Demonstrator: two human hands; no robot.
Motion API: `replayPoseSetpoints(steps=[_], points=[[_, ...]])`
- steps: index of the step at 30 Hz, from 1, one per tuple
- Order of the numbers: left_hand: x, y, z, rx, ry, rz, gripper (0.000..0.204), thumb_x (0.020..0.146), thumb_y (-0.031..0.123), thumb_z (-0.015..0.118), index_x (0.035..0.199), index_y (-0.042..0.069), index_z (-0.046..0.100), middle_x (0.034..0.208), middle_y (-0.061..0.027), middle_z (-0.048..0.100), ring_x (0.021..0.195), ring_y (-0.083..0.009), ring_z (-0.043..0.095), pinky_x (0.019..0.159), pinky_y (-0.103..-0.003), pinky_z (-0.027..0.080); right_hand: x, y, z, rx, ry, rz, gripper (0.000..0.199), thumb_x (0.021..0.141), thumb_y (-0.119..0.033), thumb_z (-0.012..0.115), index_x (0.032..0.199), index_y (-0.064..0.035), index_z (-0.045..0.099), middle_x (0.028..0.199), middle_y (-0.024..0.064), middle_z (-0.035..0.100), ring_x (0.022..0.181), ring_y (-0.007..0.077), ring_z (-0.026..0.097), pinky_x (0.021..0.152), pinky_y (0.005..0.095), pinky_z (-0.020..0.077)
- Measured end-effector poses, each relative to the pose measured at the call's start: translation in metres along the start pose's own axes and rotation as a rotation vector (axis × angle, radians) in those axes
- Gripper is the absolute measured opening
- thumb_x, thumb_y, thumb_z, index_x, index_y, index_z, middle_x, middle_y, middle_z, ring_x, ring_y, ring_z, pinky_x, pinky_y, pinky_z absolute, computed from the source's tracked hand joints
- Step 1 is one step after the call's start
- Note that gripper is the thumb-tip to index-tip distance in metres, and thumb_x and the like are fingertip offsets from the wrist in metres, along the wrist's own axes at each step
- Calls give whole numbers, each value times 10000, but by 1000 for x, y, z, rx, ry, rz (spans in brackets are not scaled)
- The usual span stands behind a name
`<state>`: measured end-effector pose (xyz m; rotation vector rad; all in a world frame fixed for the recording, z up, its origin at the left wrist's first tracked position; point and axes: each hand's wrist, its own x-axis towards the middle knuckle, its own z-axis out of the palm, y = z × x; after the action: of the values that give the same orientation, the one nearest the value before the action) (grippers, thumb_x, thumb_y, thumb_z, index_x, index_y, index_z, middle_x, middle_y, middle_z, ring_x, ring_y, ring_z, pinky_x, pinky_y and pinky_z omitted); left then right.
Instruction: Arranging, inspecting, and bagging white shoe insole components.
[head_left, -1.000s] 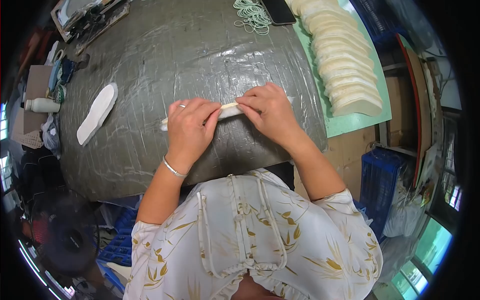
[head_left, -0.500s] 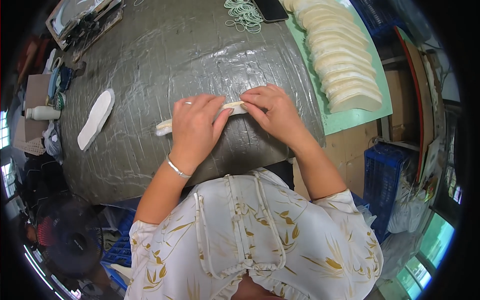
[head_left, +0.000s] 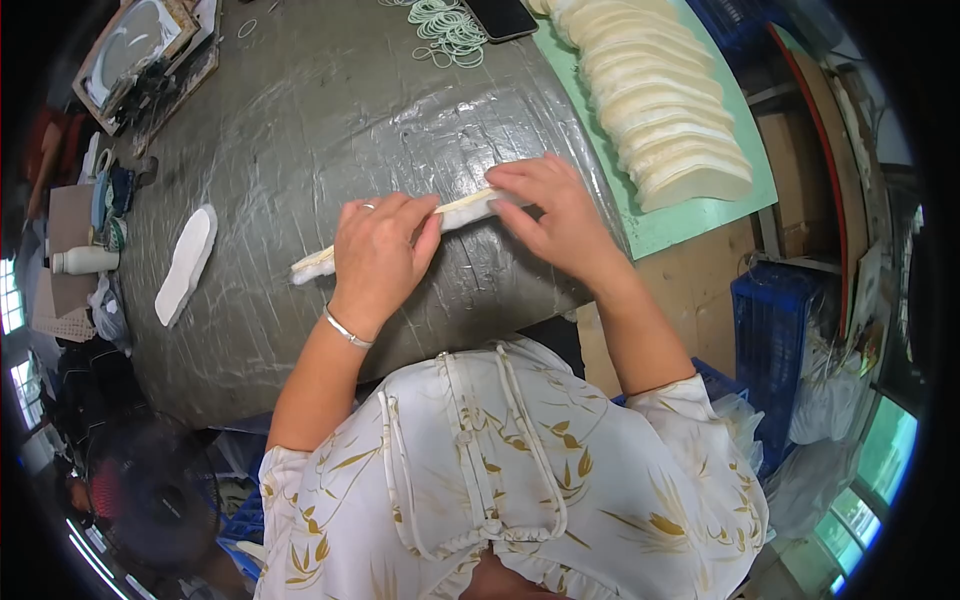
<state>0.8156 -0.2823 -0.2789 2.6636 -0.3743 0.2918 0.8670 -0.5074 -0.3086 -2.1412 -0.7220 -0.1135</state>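
Both my hands hold a fluffy white insole (head_left: 466, 212) on its long edge over the table, its cream edge facing up. My left hand (head_left: 382, 250) is closed round it left of the middle, thumb on the near side. One end pokes out to the left of that hand. My right hand (head_left: 548, 212) pinches the other end between thumb and fingers. Between the hands a stretch of the insole shows. Whether it is one layer or two pressed together I cannot tell. Another white insole (head_left: 187, 262) lies flat at the left.
A grey plastic-covered table (head_left: 300, 140) spreads under my hands. At the far right, a row of overlapping cream insoles (head_left: 660, 110) rests on a green board (head_left: 672, 230). Rubber bands (head_left: 447, 35) and a phone (head_left: 500, 15) lie at the far edge. A white bottle (head_left: 85, 261) stands left.
My hands have moved slightly apart, baring more of the insole between them. The held insole looks straighter. The whole view has shifted a little.
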Motion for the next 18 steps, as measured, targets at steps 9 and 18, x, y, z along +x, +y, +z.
replayPoseSetpoints(steps=[9,18], points=[[2,1,5,-8,-4,20,78,845,146,724,908,110,751,842,-34,706,767,-242,652,801,-358,439,-6,12,-3,79,69,96,370,870,60,531,1202,-36,663,1095,149,690,1047,302,647,962,383,479],[-8,4,3,-38,109,95,153,789,51,735,936,90,724,919,-53,735,825,-216,686,801,-347,448,-39,18,-25,385,136,177,276,897,28,560,1144,23,685,1120,159,692,1038,250,659,919,330,497]])
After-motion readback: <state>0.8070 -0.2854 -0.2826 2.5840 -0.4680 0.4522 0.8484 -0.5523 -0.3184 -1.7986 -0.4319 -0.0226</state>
